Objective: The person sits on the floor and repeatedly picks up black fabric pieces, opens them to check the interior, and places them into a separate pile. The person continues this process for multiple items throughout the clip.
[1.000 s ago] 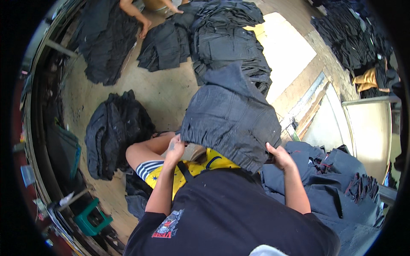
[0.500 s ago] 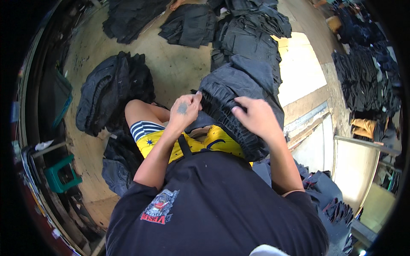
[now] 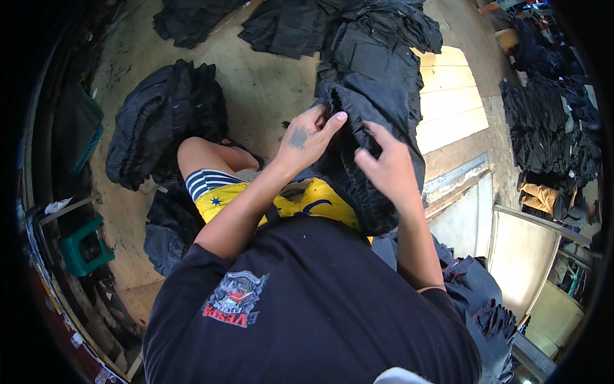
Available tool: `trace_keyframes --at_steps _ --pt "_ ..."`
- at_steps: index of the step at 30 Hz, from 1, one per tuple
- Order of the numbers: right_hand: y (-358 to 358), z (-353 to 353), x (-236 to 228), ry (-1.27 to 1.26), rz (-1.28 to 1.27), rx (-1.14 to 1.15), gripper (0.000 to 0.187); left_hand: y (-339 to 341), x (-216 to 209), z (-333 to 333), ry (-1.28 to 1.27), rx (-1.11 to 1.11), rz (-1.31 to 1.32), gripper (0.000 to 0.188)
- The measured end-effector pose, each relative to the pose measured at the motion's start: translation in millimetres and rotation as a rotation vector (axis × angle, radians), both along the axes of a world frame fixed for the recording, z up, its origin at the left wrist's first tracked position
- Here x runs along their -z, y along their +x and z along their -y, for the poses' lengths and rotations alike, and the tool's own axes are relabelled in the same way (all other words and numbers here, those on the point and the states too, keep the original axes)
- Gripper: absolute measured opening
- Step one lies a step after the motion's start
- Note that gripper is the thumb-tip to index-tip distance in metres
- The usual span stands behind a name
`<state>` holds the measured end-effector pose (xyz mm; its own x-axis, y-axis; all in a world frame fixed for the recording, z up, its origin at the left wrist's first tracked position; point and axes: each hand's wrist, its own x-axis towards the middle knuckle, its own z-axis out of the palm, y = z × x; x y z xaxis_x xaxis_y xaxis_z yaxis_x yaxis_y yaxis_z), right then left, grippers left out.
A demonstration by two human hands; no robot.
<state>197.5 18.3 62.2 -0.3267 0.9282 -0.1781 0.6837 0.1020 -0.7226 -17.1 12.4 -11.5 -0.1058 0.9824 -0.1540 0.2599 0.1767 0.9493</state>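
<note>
A pile of dark garments with gathered elastic waistbands rests over my right thigh. My left hand is at the pile's upper left, fingers curled at the edge of the top garment's waistband and thumb over it. Part of those fingers is hidden by the cloth. To the right, my right hand lies over the same waistband, thumb and forefinger apart, its other fingers mostly out of sight. No cloth shows pinched between that thumb and forefinger.
A bundle of dark garments sits on the floor left of my knee. Further dark stacks lie ahead. A green plastic stool stands at the left. Folded dark clothes line the right side, near a pale board.
My left hand has moved up and right onto the top garment's waistband, its thumb now stretched out. My right hand has shifted slightly, and the waistband edge is lifted and bent.
</note>
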Motion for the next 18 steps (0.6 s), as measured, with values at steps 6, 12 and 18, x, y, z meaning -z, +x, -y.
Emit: trace_keyframes --at_steps 6,12,18 --pt "43.6 -35.8 7.7 -0.242 -0.511 0.419 0.043 11.0 -4.1 -9.1 0.132 -0.012 0.069 0.045" --pt "56.9 -35.8 -15.3 -0.076 -0.688 0.348 0.042 18.0 -26.3 -0.6 0.057 -0.034 0.232 0.038" --pt "60.0 -34.2 -39.2 0.118 -0.508 0.367 0.041 28.9 -29.5 17.1 0.056 0.014 0.199 0.043"
